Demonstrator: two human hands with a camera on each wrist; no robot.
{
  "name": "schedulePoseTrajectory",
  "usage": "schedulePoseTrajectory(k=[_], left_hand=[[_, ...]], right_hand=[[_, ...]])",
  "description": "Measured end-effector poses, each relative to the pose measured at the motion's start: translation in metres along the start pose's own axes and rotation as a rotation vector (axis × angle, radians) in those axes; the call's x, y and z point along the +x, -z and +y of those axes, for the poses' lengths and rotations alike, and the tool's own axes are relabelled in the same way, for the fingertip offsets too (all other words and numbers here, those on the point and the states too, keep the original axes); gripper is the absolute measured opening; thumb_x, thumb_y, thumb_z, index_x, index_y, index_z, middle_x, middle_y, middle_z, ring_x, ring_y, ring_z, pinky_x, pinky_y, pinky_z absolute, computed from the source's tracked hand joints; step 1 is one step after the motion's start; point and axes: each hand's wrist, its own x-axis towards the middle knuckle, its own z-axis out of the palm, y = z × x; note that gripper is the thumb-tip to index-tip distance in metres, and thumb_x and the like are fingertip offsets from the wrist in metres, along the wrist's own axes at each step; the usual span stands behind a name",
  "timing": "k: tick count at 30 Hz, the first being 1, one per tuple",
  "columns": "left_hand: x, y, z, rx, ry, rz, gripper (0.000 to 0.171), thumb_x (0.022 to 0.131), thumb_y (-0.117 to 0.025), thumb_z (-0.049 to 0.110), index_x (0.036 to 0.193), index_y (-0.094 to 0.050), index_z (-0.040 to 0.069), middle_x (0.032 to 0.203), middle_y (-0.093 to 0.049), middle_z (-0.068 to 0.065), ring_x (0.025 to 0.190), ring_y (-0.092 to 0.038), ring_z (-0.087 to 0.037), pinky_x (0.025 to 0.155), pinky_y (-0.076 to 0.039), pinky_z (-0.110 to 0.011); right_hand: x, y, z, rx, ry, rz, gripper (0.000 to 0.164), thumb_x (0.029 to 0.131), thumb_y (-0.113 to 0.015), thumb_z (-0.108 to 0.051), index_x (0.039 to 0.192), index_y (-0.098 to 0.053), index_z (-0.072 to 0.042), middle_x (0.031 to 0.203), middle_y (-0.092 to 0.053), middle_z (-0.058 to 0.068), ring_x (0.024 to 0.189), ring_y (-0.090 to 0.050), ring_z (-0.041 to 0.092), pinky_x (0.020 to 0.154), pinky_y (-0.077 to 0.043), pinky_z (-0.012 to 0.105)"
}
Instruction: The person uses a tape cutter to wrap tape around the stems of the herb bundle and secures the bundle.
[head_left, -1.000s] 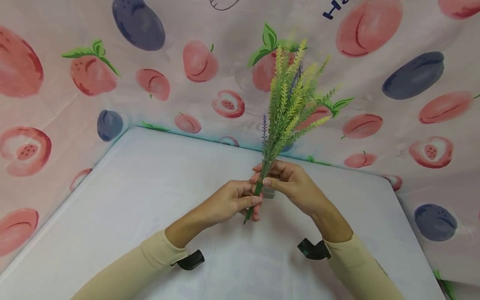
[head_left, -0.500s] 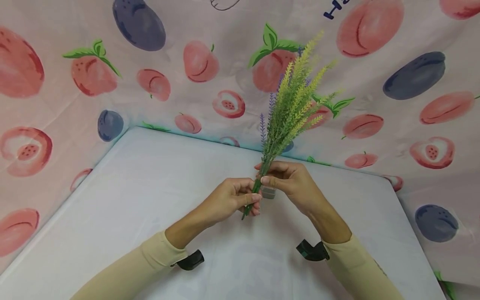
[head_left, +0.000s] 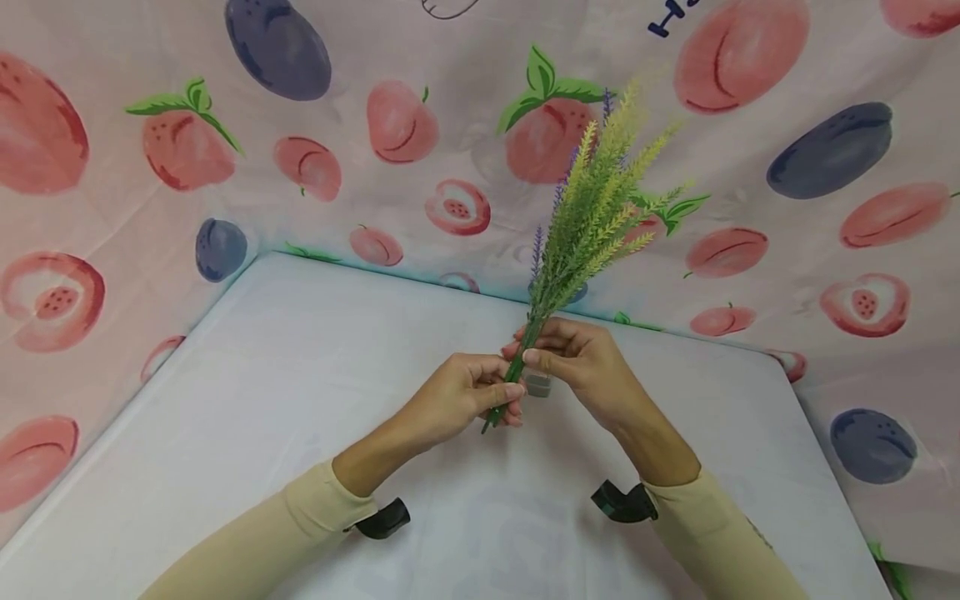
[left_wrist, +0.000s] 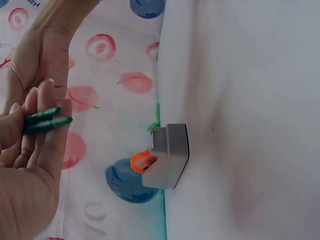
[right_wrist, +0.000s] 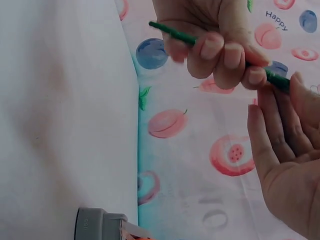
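A bunch of artificial lavender (head_left: 585, 225), yellow-green with a few purple spikes, is held up over the table, leaning to the upper right. My left hand (head_left: 457, 396) pinches the lower stems between thumb and fingers. Just above it, my right hand (head_left: 588, 367) grips the stems, thumb in front and fingers behind. The green stem ends (left_wrist: 50, 121) poke out beyond the left hand in the left wrist view. In the right wrist view the left-hand fingers (right_wrist: 232, 55) curl round a green stem (right_wrist: 175, 34), while the flower heads are out of view.
Behind the hands, a grey tape dispenser (left_wrist: 172, 155) with an orange ring stands on the white table (head_left: 337, 333). It is mostly hidden in the head view. A fruit-printed cloth (head_left: 457, 117) hangs along the back and sides. Black wrist mounts (head_left: 382, 519) sit by both cuffs.
The lavender bunch has turned and tipped a little to the right, and its purple spikes show more. The stem ends have risen slightly. Both hands stay nearly in place.
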Motion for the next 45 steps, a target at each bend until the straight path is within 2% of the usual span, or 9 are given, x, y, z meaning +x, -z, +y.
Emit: schedulePoseTrajectory(k=[3, 5, 8, 12, 21, 26, 31, 36, 45], left_hand=[[0.001, -0.002, 0.0, 0.044, -0.019, 0.038, 0.016, 0.1, -0.067, 0.015, 0.094, -0.07, 0.0, 0.084, -0.073, -0.012, 0.084, -0.075, -0.034, 0.075, -0.06, -0.037], [0.001, -0.003, 0.0, 0.098, -0.032, 0.056, 0.015, 0.1, -0.067, 0.017, 0.092, -0.071, 0.004, 0.083, -0.074, -0.01, 0.083, -0.076, -0.029, 0.07, -0.057, -0.033], [0.0, -0.006, 0.002, 0.158, -0.047, 0.07, 0.016, 0.101, -0.066, 0.018, 0.091, -0.072, 0.007, 0.082, -0.075, -0.006, 0.081, -0.075, -0.022, 0.067, -0.055, -0.033], [-0.002, -0.009, 0.004, 0.161, -0.05, 0.066, 0.015, 0.101, -0.064, 0.017, 0.094, -0.07, 0.005, 0.083, -0.074, -0.006, 0.08, -0.075, -0.021, 0.068, -0.057, -0.033], [-0.005, -0.008, 0.004, 0.147, -0.062, 0.011, 0.013, 0.107, -0.052, 0.012, 0.114, -0.06, 0.005, 0.095, -0.071, -0.009, 0.087, -0.073, -0.024, 0.075, -0.058, -0.033], [-0.006, -0.005, 0.002, 0.146, -0.098, -0.034, 0.016, 0.109, -0.044, 0.009, 0.119, -0.056, 0.004, 0.099, -0.068, -0.011, 0.085, -0.069, -0.02, 0.077, -0.058, -0.038], [-0.009, -0.001, 0.001, 0.164, -0.075, -0.055, 0.019, 0.11, -0.043, 0.009, 0.122, -0.057, 0.004, 0.101, -0.068, -0.011, 0.087, -0.069, -0.02, 0.079, -0.058, -0.042], [-0.015, 0.002, 0.0, 0.17, -0.022, -0.068, 0.023, 0.11, -0.043, 0.01, 0.128, -0.056, 0.004, 0.105, -0.068, -0.013, 0.091, -0.073, -0.02, 0.078, -0.06, -0.038], [-0.022, 0.013, -0.006, 0.192, 0.042, -0.097, 0.025, 0.109, -0.045, 0.008, 0.131, -0.058, 0.008, 0.103, -0.07, -0.007, 0.091, -0.075, -0.025, 0.076, -0.061, -0.039]], right_hand=[[0.0, -0.003, -0.001, -0.01, -0.008, 0.068, 0.025, 0.095, -0.072, -0.011, 0.117, -0.071, 0.001, 0.109, -0.076, 0.008, 0.107, -0.072, 0.025, 0.094, -0.056, 0.038], [0.0, -0.005, -0.001, -0.013, -0.01, 0.101, 0.023, 0.094, -0.074, -0.011, 0.113, -0.072, 0.003, 0.107, -0.077, 0.008, 0.107, -0.071, 0.025, 0.092, -0.057, 0.038], [-0.001, -0.008, -0.002, -0.009, -0.005, 0.133, 0.018, 0.093, -0.074, -0.009, 0.104, -0.072, 0.005, 0.103, -0.077, 0.008, 0.101, -0.072, 0.025, 0.088, -0.058, 0.039], [-0.002, -0.009, -0.003, -0.017, -0.004, 0.166, 0.015, 0.092, -0.075, -0.008, 0.095, -0.068, 0.005, 0.094, -0.076, 0.008, 0.087, -0.073, 0.025, 0.083, -0.059, 0.037], [0.001, -0.009, 0.001, 0.035, 0.023, 0.135, 0.011, 0.095, -0.071, -0.006, 0.099, -0.064, 0.001, 0.096, -0.074, 0.007, 0.083, -0.072, 0.022, 0.081, -0.059, 0.035], [0.002, -0.007, 0.001, 0.078, 0.006, 0.102, 0.009, 0.098, -0.068, -0.009, 0.102, -0.066, 0.0, 0.104, -0.076, 0.006, 0.094, -0.073, 0.022, 0.091, -0.057, 0.037], [0.004, -0.006, 0.004, 0.107, -0.032, 0.072, 0.008, 0.098, -0.067, -0.007, 0.103, -0.065, -0.001, 0.103, -0.075, 0.006, 0.092, -0.074, 0.021, 0.09, -0.058, 0.038], [0.007, -0.009, 0.01, 0.109, -0.073, 0.06, 0.009, 0.098, -0.068, -0.007, 0.104, -0.066, -0.001, 0.095, -0.074, 0.005, 0.081, -0.073, 0.019, 0.086, -0.059, 0.04], [0.013, -0.019, 0.023, 0.097, -0.168, 0.088, 0.007, 0.096, -0.071, -0.008, 0.098, -0.07, -0.001, 0.087, -0.074, 0.002, 0.077, -0.074, 0.02, 0.09, -0.058, 0.045]])
